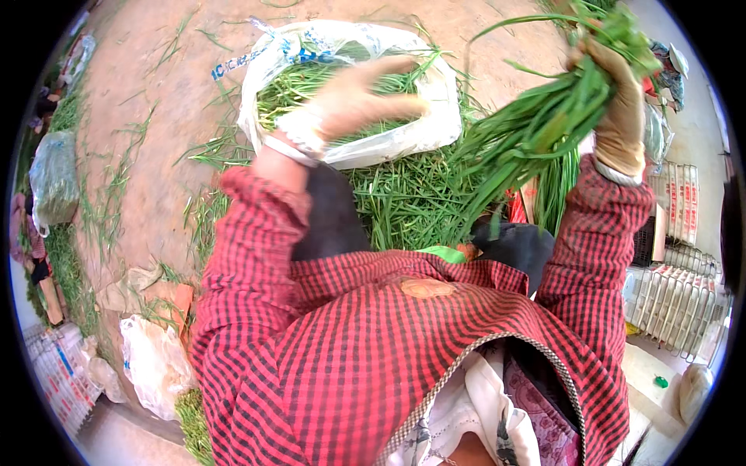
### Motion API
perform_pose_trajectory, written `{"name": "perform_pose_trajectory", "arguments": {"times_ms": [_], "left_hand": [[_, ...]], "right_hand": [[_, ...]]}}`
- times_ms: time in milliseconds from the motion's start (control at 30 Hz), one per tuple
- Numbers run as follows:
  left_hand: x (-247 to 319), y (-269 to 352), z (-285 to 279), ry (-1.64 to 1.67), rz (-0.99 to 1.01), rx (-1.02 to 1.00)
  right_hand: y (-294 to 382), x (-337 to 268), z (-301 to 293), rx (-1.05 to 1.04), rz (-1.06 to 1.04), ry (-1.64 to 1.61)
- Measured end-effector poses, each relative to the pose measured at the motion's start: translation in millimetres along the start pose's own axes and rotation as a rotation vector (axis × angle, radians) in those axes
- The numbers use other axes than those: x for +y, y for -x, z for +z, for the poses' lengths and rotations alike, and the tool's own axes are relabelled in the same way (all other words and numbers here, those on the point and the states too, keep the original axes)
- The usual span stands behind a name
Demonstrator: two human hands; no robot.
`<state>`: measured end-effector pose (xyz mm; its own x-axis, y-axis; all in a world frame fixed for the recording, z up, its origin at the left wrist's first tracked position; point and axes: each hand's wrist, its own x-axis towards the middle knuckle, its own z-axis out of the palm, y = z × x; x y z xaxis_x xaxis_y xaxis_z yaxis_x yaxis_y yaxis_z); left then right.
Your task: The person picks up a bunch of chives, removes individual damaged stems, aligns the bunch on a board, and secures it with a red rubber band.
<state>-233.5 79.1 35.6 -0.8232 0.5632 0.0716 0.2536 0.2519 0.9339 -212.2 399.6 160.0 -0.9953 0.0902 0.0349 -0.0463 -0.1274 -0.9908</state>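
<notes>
My right hand (619, 110), in a tan glove, is raised at the upper right and closed around a bunch of long green leafy stalks (542, 125) that hang down to the left. My left hand (370, 102) is blurred, with its fingers apart and nothing seen in them. It is over an opened white plastic bag (393, 151) with printed writing, which holds many thin green stalks (303, 81). Between the bag and my lap lies a heap of loose green stalks and blades (408, 201).
Green scraps are strewn over the brown floor (140, 116). A filled plastic bag (55, 177) stands at the left, a white plastic bag (154, 361) at the lower left. Stacked plastic crates (676, 306) are at the right. Other people are at work near both edges.
</notes>
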Motion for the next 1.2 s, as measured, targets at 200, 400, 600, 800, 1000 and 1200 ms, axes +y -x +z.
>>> {"name": "perform_pose_trajectory", "arguments": {"times_ms": [200, 400, 600, 800, 1000, 1200], "left_hand": [[65, -14, 123, 1.001, 0.096, 0.040], [1, -8, 173, 1.847, -0.187, 0.383], [-9, 26, 270, 1.753, -0.780, 0.254], [-13, 57, 303, 1.761, -0.774, -0.295], [-19, 54, 282, 1.717, -0.759, -0.291], [-39, 54, 306, 1.666, -1.034, -0.356]], "right_hand": [[30, 16, 106, -0.314, -0.213, 0.254], [124, 97, 48, -0.431, 0.180, 0.663], [154, 112, -26, -0.557, 0.718, 0.792], [81, 123, -38, -0.995, 1.205, 1.265], [57, 218, -63, -1.186, 1.134, 1.279], [83, 174, -69, -0.812, 1.139, 1.242]]}}
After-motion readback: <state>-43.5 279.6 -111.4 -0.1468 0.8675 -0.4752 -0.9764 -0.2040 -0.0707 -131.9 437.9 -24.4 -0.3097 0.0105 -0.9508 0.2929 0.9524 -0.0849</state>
